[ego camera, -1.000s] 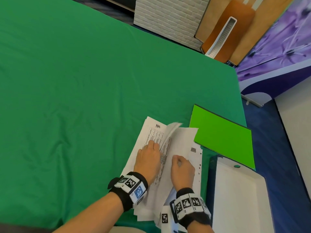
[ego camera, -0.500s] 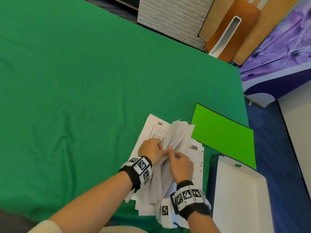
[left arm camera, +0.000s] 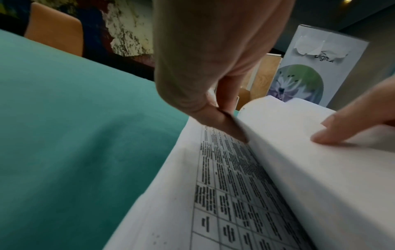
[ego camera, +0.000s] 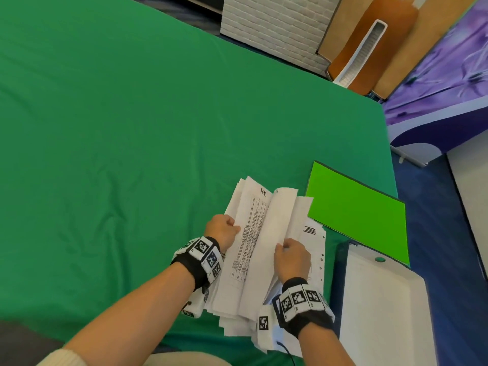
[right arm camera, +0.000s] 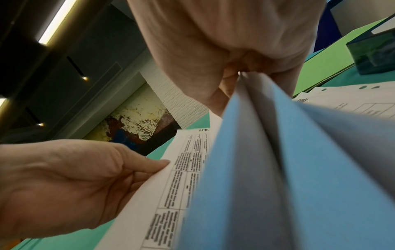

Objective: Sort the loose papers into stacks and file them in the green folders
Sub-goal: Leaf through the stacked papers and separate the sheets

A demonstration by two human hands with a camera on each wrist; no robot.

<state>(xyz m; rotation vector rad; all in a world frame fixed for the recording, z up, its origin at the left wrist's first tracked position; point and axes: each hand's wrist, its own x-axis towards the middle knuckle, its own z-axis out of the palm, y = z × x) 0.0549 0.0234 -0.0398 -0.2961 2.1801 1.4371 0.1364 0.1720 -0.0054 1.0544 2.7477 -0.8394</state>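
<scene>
Hands apart since before — left hand (ego camera: 223, 229) grips printed sheets (ego camera: 250, 241), right hand (ego camera: 291, 257) pinches blank sheets (ego camera: 274, 233).

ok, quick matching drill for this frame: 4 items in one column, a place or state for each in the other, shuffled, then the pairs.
Items:
1. left hand
2. right hand
3. green folder
4. punched sheet

Places or states:
A. closed, flat on the green cloth, beyond the white box
B. flat on the pile, holes along its right edge
C. pinches the left edge of the printed table sheet
D. grips a lifted bundle of sheets

Pairs: 1-C, 2-D, 3-A, 4-B
</scene>
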